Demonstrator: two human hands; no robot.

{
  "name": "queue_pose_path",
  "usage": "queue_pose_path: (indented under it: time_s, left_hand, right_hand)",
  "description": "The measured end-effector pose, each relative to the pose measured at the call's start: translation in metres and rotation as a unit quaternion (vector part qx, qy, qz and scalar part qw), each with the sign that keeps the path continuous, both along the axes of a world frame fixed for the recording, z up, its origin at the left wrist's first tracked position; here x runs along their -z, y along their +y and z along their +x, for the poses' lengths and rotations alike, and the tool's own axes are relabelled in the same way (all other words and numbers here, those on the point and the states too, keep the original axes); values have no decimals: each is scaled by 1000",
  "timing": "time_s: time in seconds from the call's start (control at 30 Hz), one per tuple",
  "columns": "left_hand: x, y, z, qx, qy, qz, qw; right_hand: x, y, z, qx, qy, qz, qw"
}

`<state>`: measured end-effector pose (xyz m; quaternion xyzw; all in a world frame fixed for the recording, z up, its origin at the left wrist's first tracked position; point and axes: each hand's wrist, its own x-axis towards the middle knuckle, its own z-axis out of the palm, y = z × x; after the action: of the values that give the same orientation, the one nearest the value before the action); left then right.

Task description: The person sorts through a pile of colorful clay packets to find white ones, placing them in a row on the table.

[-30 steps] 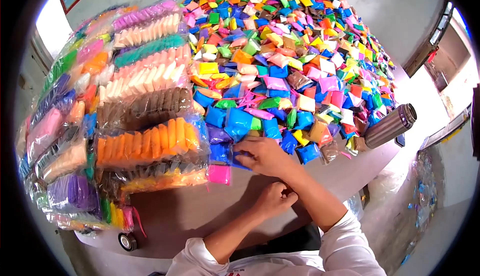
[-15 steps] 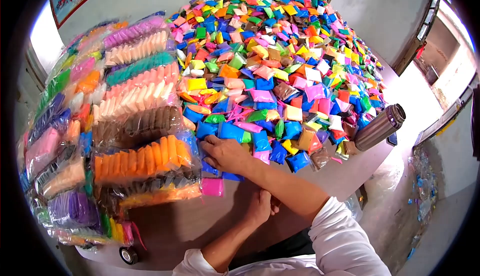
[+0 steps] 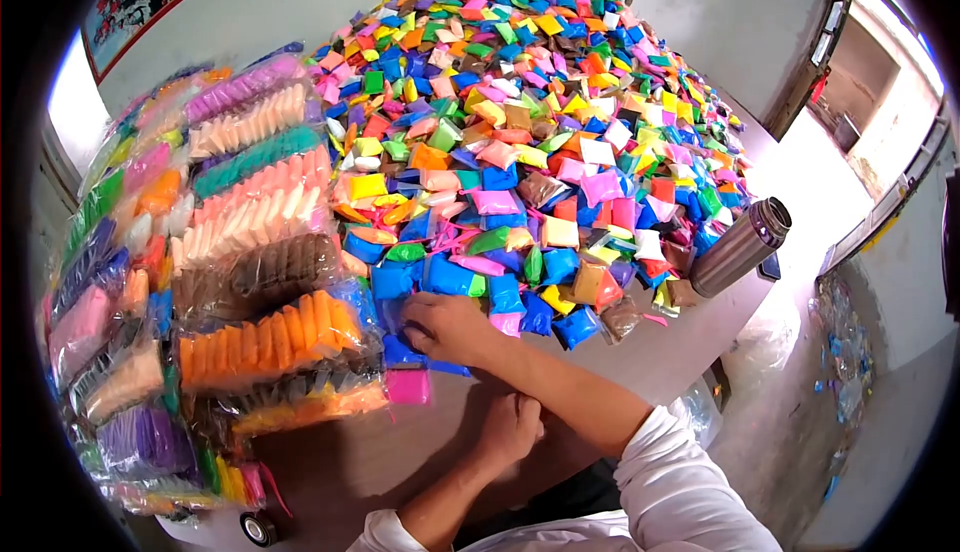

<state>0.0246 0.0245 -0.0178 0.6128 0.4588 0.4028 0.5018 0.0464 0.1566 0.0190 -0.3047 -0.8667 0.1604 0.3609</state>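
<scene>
My right hand point(image 3: 447, 329) reaches over flat blue packets point(image 3: 402, 352) at the near edge of the pile, its fingers bent down and pressed on them. The fingertips are partly hidden, but a blue packet appears to be in their grip. My left hand point(image 3: 513, 428) is closed close to my body, just below the right forearm. Its fingers are curled in, and whatever they may hold is hidden. A bright pink packet point(image 3: 408, 387) lies on the table left of both hands, beside the stacked bags.
A large heap of small colourful packets point(image 3: 540, 142) covers the table's far part. Clear bags of sorted packets, one with orange packets point(image 3: 270, 337), are stacked at left. A steel flask point(image 3: 740, 249) stands at right. A black-and-silver round object point(image 3: 258, 528) sits at the front edge.
The view has shifted, moving the scene slightly left. My right hand has moved a little rightward over the blue packets. My left hand's fingers are now curled in more tightly.
</scene>
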Motion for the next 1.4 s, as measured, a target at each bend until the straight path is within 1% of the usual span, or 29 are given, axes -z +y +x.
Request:
queue_pose_path:
  time_s: [0.03,0.07,0.1,0.13,0.17,0.2,0.23,0.27,0.33,0.37,0.43,0.47,0.53,0.57,0.63,0.67,0.73,0.8,0.87,0.9,0.93,1.0,1.03,1.1,1.13,1.2,1.3,1.37,1.4]
  left_hand:
    - [6,0,1,-4,90,192,977]
    - [11,-4,0,-3,90,190,978]
    - [-7,-5,0,21,56,60,996]
    - [-18,-5,0,46,21,-72,996]
    - [-17,-4,0,48,21,-73,996]
    - [-16,-3,0,63,47,-54,995]
    - [-16,-2,0,78,74,-34,994]
    - [-18,-2,2,79,73,-35,994]
    - [-23,-4,4,71,101,2,992]
    - [-22,-4,4,73,101,1,992]
    - [-19,-3,4,67,103,59,991]
    - [-19,-2,5,67,102,59,991]
    - [-21,-2,5,62,75,63,993]
    - [-20,-2,6,62,75,61,993]
    - [-19,-3,7,51,86,76,992]
    - [-19,-3,7,51,86,76,992]
    - [-18,-1,6,49,92,96,990]
    - [-22,-2,8,42,90,95,991]
    - [-24,-2,6,33,90,91,991]
    - [-24,-2,5,51,108,60,991]
    - [-25,-2,4,67,125,28,990]
    - [-25,-2,4,51,110,42,992]
    - [-23,-2,4,57,108,55,991]
    - [-22,-1,3,59,105,67,990]
    - [-24,-1,3,66,111,67,989]
    - [-23,0,3,68,115,68,989]
    - [-21,-2,5,61,101,62,991]
    - [-22,-4,6,44,55,50,996]
    - [-23,-3,5,43,54,51,996]
  right_hand:
    - [0,-2,3,5,61,21,998]
    - [0,-1,8,6,61,18,998]
    - [-6,0,16,58,43,29,997]
    - [-12,0,24,111,24,39,993]
    - [-17,2,32,127,38,60,989]
    - [-18,4,40,130,37,59,989]
    - [-18,6,48,164,43,80,982]
    - [-19,8,56,196,49,102,974]
    - [-19,12,74,219,31,97,970]
    - [-21,12,84,234,18,106,966]
    - [-26,11,103,269,2,127,955]
    - [-27,13,111,269,0,127,955]
    - [-28,22,127,317,35,156,935]
    - [-29,29,134,317,35,154,935]
    - [-32,46,147,394,53,78,914]
    - [-34,55,153,394,53,78,914]
    - [-38,74,159,412,71,39,907]
    - [-44,92,157,415,55,51,907]
    - [-47,106,152,425,2,60,903]
    - [-46,114,150,424,-41,79,902]
    - [-46,120,148,418,-60,51,905]
    - [-40,128,143,407,-114,44,905]
    - [-39,133,142,403,-113,44,907]
    - [-38,142,142,382,-107,-14,918]
    - [-37,144,143,379,-108,-15,919]
    - [-33,150,144,403,-85,5,911]
    - [-28,159,150,405,-98,18,909]
    - [-28,160,150,401,-101,15,910]
    - [-31,157,149,409,-123,37,903]
